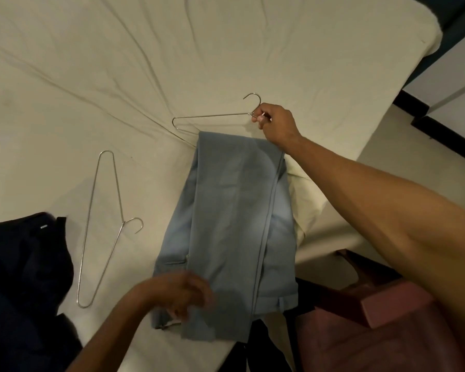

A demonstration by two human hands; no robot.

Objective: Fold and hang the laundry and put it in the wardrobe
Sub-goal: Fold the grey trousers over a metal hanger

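Taking the folded light-blue trousers (226,226) as the landmark: far to their left a dark garment (24,264) lies heaped on the bed sheet (118,63), and between it and the trousers rests a spare wire hanger (102,229). The left hand (180,296) sits on the trousers' near left corner, blurred; I cannot tell whether its fingers grip the cloth. At their far end the trousers drape over the bar of a second wire hanger (212,116), whose neck the right hand (274,124) pinches, fingers curled. Judging from this, lifting by the neck alone could tilt the thin bar, so the smooth cloth slides off or unfolds
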